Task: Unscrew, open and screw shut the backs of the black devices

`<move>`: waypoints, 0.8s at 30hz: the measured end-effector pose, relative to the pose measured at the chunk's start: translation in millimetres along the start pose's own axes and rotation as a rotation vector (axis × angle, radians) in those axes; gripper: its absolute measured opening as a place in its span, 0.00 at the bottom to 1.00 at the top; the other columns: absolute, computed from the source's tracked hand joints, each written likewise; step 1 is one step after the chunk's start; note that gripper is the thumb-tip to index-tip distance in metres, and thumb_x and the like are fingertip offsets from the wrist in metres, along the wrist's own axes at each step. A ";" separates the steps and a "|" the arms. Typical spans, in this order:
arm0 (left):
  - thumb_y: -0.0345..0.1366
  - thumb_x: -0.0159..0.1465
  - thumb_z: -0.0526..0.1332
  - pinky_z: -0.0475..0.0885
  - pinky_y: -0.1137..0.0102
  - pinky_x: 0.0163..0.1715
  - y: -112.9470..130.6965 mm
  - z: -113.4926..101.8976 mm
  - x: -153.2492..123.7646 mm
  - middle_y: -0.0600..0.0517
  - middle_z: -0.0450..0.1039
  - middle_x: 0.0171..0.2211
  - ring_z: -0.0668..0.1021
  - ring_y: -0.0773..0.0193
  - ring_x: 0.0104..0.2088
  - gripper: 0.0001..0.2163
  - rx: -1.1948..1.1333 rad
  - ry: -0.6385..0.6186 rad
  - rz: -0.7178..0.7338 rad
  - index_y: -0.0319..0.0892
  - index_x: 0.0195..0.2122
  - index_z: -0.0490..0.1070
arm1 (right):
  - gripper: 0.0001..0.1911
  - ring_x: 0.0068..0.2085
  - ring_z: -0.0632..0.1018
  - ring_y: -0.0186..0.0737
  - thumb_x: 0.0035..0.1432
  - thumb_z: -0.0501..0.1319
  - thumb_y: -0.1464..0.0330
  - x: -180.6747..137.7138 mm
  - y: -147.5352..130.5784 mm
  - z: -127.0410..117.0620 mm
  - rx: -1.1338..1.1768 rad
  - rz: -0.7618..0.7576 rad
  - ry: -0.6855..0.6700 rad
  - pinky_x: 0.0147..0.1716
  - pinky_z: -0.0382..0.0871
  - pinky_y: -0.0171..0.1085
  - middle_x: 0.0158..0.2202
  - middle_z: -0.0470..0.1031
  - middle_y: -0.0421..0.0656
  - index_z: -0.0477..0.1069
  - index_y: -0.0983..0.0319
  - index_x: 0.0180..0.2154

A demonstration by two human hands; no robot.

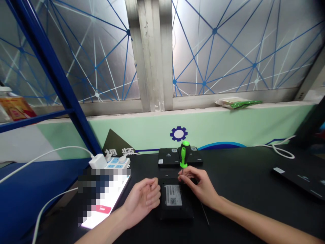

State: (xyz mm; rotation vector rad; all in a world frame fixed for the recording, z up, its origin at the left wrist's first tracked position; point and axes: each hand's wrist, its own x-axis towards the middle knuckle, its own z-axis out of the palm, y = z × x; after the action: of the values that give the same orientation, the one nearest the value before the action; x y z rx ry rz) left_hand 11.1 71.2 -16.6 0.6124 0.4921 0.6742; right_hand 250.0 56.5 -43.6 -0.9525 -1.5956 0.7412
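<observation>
A black box-shaped device (186,211) with a white printed label (174,195) lies on the table between my hands. My right hand (200,183) is closed at the device's far right corner, thumb and fingers pinching the shaft of a screwdriver just under its handle. The green and black screwdriver (183,156) stands upright; its tip is hidden. My left hand (146,196) is closed at the device's left edge, fingers curled and thumb against them. Whatever it may hold is hidden. A thin metal rod (205,214) lies to the right of the device, partly under my right hand.
Behind the screwdriver lie two flat black boxes (167,158) with white labels. A lit tablet or phone screen (108,200), partly pixelated, and a white power strip (118,163) with cables are at left. Another black box (297,181) lies on the black table (241,173) at right.
</observation>
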 end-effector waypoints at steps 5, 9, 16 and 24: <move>0.33 0.67 0.58 0.50 0.73 0.19 0.6 1.1 -1.1 0.59 0.52 0.17 0.54 0.72 0.17 0.14 0.000 0.001 0.001 0.39 0.23 0.63 | 0.11 0.34 0.80 0.41 0.66 0.59 0.61 -0.3 -1.4 -0.4 0.030 0.000 -0.016 0.36 0.74 0.37 0.33 0.80 0.45 0.73 0.62 0.39; 0.33 0.67 0.58 0.50 0.73 0.19 -0.4 1.7 -1.6 0.59 0.52 0.17 0.53 0.72 0.17 0.14 0.000 0.000 0.005 0.39 0.23 0.63 | 0.12 0.31 0.78 0.39 0.65 0.61 0.59 0.0 2.3 1.3 0.026 -0.008 -0.012 0.33 0.74 0.36 0.32 0.79 0.44 0.74 0.62 0.36; 0.34 0.66 0.60 0.50 0.73 0.19 0.0 3.0 -1.0 0.59 0.53 0.17 0.54 0.72 0.17 0.14 0.009 0.007 0.007 0.40 0.23 0.63 | 0.13 0.29 0.79 0.38 0.59 0.67 0.58 1.5 6.9 1.9 0.036 0.026 0.021 0.31 0.75 0.35 0.29 0.78 0.41 0.73 0.62 0.33; 0.34 0.66 0.60 0.50 0.73 0.19 0.1 1.7 -0.7 0.59 0.52 0.17 0.53 0.72 0.17 0.14 0.018 0.007 0.000 0.40 0.22 0.62 | 0.11 0.33 0.81 0.40 0.63 0.63 0.59 1.4 2.3 -0.1 0.018 0.008 -0.014 0.35 0.75 0.36 0.33 0.81 0.43 0.73 0.61 0.34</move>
State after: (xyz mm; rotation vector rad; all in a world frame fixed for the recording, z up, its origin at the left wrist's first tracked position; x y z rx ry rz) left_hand 11.6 70.1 -15.2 0.6270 0.5049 0.6733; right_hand 250.4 58.9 -44.9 -0.9436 -1.5955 0.7682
